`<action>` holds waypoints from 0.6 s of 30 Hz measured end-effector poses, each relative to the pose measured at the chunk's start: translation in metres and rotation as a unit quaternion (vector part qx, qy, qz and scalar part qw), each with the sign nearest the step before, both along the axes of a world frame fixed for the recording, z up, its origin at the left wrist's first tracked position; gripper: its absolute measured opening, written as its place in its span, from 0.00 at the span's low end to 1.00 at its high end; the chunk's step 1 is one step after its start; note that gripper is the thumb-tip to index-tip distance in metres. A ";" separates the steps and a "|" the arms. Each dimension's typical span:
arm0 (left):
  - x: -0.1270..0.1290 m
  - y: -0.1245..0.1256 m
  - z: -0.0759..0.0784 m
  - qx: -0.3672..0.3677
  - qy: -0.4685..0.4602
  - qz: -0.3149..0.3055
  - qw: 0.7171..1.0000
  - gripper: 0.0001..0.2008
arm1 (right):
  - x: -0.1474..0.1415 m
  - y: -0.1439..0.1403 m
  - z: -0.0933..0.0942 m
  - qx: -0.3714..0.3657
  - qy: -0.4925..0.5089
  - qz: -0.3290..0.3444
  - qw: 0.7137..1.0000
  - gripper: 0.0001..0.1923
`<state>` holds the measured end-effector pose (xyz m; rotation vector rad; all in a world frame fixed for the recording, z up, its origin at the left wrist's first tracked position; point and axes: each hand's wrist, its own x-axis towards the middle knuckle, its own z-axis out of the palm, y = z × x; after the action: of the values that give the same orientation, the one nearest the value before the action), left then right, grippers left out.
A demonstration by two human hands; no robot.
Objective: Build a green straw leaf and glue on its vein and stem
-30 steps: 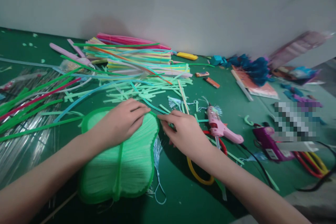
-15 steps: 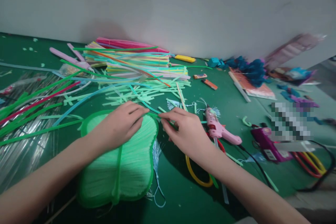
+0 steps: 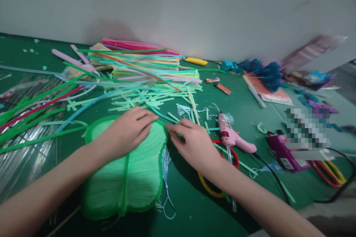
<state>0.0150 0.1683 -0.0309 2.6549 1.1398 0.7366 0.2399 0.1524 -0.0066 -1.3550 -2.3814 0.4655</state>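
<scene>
Left hand (image 3: 126, 131) flat on green fan (image 3: 125, 177), lengthwise toward viewer; right hand (image 3: 194, 144) grip pinches its rim

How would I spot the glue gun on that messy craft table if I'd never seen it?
Start at the green fan-shaped piece under the left hand, then look just past the right hand. There, on the green table, lies the glue gun, partly over a red ring. It is the only pale pink pistol-shaped tool; the gadget beyond it is dark purple.

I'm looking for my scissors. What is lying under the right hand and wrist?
Under the right hand and wrist, a red loop and a yellow loop stick out on the green table. Blades, if any, are covered.
</scene>
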 end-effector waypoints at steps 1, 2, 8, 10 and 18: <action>0.000 0.000 0.000 0.002 0.000 0.001 1.000 0.16 | 0.000 0.001 0.000 -0.002 -0.003 -0.004 1.000 0.15; 0.000 0.000 -0.001 0.003 0.001 0.001 1.000 0.16 | 0.000 0.001 0.000 -0.004 -0.005 -0.008 1.000 0.15; -0.001 0.000 0.000 0.018 0.016 -0.008 1.000 0.17 | -0.003 0.003 0.004 -0.011 -0.002 -0.016 1.000 0.16; -0.001 -0.001 0.000 0.022 0.019 -0.012 0.999 0.18 | -0.005 0.003 0.007 -0.020 0.001 -0.019 1.000 0.15; -0.002 -0.001 0.001 0.036 0.020 -0.015 0.999 0.16 | -0.012 0.000 0.012 -0.058 -0.017 -0.041 0.997 0.15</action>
<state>0.0134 0.1676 -0.0300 2.7516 1.0996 0.7355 0.2281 0.1519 0.0052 -1.5153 -2.3482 0.5693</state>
